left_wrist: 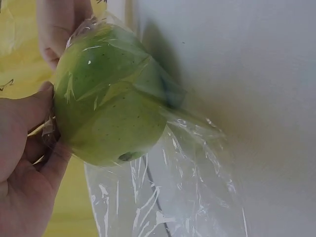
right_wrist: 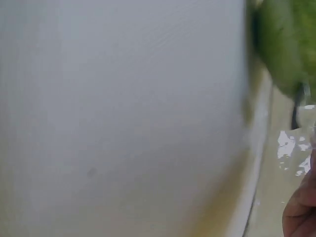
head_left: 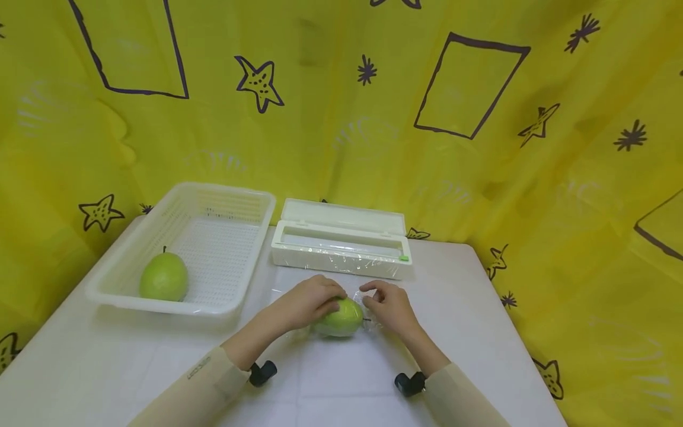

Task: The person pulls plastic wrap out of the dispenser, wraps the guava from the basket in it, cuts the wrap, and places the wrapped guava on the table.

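Note:
A green pear (head_left: 342, 319) lies on its side on the white table, its stem toward the right. Clear plastic wrap (left_wrist: 192, 163) covers much of its skin, with a loose, wrinkled sheet trailing off in the left wrist view. My left hand (head_left: 315, 298) grips the pear from the left and above, thumb and fingers pressing the film against it. At the stem end is my right hand (head_left: 393, 308), bent fingers beside the film, with thumb and forefinger apart. Only part of that hand (right_wrist: 302, 210) shows in the right wrist view, below the stem.
Behind the pear stands a long white wrap dispenser (head_left: 341, 261), lid raised, a film roll inside and a green tab at its right. At left, a white plastic basket (head_left: 251, 261) holds another green pear (head_left: 164, 277). A yellow patterned curtain (head_left: 320, 148) hangs behind the table.

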`<state>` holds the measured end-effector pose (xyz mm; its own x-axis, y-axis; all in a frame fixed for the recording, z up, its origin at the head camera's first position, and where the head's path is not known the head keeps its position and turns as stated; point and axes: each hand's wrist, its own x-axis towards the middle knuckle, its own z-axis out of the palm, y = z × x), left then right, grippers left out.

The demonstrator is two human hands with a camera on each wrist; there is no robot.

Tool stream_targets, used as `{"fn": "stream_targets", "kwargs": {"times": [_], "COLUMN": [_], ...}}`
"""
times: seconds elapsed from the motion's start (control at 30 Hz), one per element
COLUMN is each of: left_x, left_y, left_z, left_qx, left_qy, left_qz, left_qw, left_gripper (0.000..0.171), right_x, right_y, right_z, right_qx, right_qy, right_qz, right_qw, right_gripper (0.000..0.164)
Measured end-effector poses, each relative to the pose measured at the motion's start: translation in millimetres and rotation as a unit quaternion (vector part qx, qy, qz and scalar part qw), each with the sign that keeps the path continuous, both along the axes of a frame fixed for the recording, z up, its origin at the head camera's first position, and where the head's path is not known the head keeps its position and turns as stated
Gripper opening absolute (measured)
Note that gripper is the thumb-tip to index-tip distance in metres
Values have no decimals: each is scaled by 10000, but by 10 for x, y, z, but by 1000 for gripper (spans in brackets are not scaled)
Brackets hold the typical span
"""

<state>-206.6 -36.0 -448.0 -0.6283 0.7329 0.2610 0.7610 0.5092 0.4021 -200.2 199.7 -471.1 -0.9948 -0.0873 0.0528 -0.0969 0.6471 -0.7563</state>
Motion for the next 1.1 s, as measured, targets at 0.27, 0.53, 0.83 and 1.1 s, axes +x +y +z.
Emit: {"fn": "stream_targets", "kwargs": {"times": [0.27,0.53,0.83,1.1], "left_x": [19,19,-18,-19], "left_y": [-21,-37,-56,-81], "left_z": [-35,-38,-50,-76], "left_qx": [53,183,199,334], "left_qy": [-352,-588,-478,-658], "left_qz": [192,324,174,222], "left_qw": [9992,9976,9985,9970], "left_gripper": [25,28,30,37], "right_x": [432,625,506,362], "right_y": [-98,-235,-391,-430], "right_z": [169,41,36,19], "right_qx": [-1339,407,1473,1929], "right_qy": [556,1591,1133,1020], "right_qz": [-324,966,901,912], "right_qw": [9889,9817,9784,9716], "right_gripper": [32,56,86,87]}}
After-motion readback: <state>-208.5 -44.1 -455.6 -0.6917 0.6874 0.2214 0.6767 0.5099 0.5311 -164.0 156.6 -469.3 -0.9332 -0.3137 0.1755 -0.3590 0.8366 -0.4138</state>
